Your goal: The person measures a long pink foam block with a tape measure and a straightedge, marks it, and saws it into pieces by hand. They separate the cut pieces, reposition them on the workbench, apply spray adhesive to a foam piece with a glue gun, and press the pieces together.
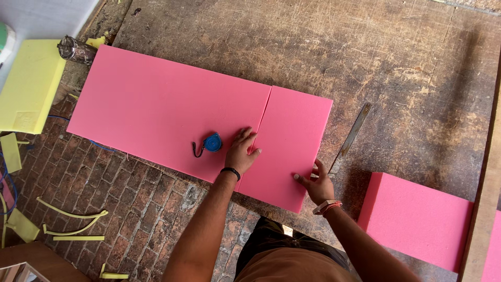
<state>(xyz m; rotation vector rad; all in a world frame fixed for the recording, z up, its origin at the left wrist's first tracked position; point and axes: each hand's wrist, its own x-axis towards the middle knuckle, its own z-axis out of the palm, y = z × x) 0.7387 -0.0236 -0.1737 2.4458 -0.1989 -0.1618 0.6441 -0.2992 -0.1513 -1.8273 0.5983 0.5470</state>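
Your left hand [241,151] lay flat and open across the pink foam sheet's [167,109] cut, your right hand [315,184] gripped the severed piece [289,146], which might have slid off the desk [365,57].

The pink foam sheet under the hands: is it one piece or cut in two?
Cut in two, it seems: a dark seam crosses the pink foam sheet, slightly wider at the far edge.

On the table [292,47], the large foam sheet [167,109] is laid; the tape measure [211,142] rests on it, the small foam piece [292,146] abuts its right, the ruler [352,137] farther right.
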